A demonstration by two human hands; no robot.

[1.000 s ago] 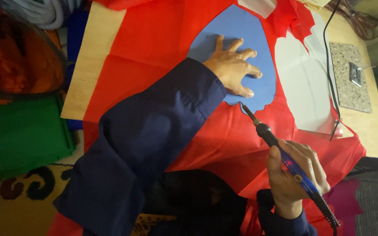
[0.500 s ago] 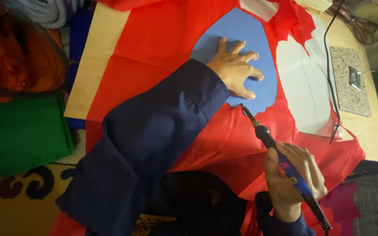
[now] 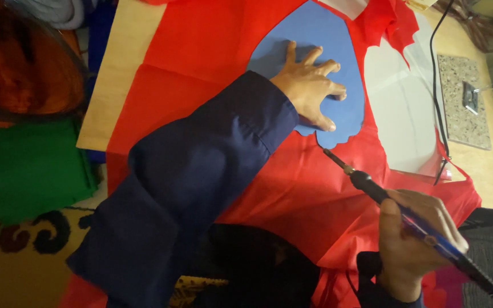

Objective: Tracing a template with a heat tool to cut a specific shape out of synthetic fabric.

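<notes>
Head: left hand (image 3: 309,91) flattens smooth blue template (image 3: 320,34).

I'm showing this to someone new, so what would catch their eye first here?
The red fabric spread over the table, with a blue template lying on it. The left hand presses flat on that template. The right hand, lower right, holds a corded hot tool whose tip meets the template's lower edge.
</notes>
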